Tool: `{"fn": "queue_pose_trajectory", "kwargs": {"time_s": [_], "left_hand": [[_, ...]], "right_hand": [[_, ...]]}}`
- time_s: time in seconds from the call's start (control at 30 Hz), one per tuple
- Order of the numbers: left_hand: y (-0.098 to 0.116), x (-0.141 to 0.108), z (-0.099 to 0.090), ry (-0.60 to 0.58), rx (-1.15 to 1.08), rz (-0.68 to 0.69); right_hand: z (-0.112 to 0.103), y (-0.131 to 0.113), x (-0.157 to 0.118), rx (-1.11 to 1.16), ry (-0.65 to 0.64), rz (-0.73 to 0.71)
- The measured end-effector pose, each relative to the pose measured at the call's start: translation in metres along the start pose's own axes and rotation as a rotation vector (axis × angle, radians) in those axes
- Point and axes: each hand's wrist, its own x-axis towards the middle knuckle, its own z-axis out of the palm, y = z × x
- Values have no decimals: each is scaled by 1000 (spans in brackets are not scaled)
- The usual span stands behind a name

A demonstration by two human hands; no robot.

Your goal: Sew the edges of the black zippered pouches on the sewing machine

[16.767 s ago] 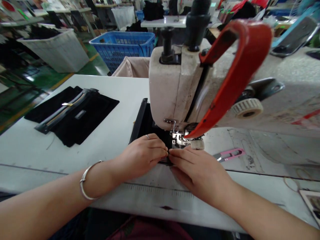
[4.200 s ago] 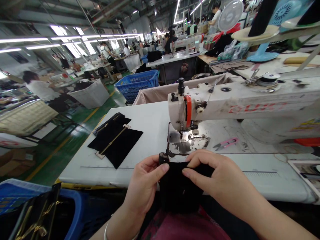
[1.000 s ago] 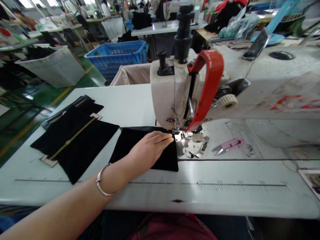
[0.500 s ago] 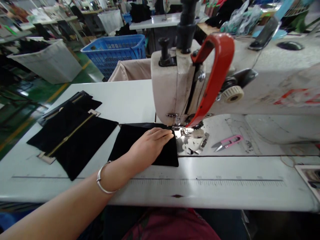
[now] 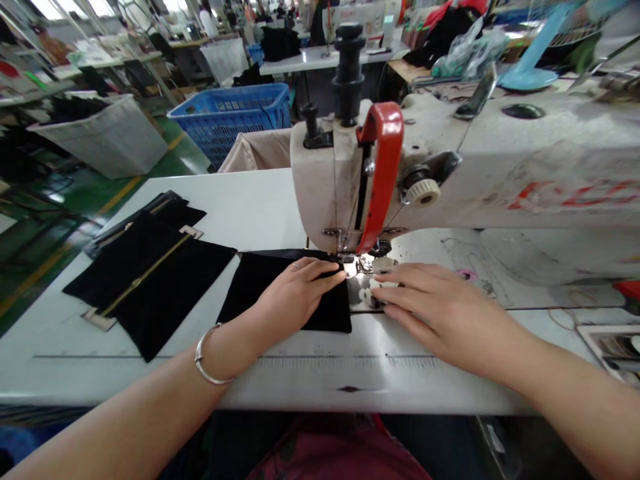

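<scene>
My left hand [image 5: 295,293], a bangle at its wrist, lies flat on a black fabric piece [image 5: 245,287], fingertips close to the presser foot [image 5: 349,260] of the sewing machine [image 5: 325,180]. The fabric's right edge reaches the needle area. My right hand [image 5: 440,303] is over the machine bed, palm down, fingers stretched out and apart near the metal needle plate [image 5: 356,297]. Nothing shows in it. Behind this hand, pink thread snips [image 5: 467,274] are mostly hidden. To the left lie black pieces with a gold zipper [image 5: 150,272], touching or nearly touching the fabric at one corner.
A red guard [image 5: 385,173] curves down the front of the machine head. A printed ruler [image 5: 300,362] runs along the table's front. Beyond the table stand a blue plastic basket [image 5: 230,107], a beige cloth bin [image 5: 263,150] and a white bin [image 5: 110,137] with dark material.
My right hand has come in from the right onto the machine bed, covering most of the snips. The left hand stays on the fabric. The view has tilted up and shifted slightly.
</scene>
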Motion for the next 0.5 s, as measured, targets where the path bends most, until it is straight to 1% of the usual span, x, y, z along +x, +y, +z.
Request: {"fn": "queue_pose_trajectory", "kwargs": {"time_s": [0.1,0.17,0.2,0.33,0.4,0.5], "left_hand": [[-1,0,0,7,4,11],[-1,1,0,6,8,22],[-1,1,0,7,11,30],[1,3,-1,13,30,35],[2,3,-2,12,31,28],[2,3,-2,9,20,28]], "right_hand": [[28,5,18,-16,-71,14],[40,7,25,-4,-72,41],[43,8,27,11,-52,50],[47,11,27,63,47,126],[48,14,27,34,34,193],[50,18,27,-15,-4,243]]}}
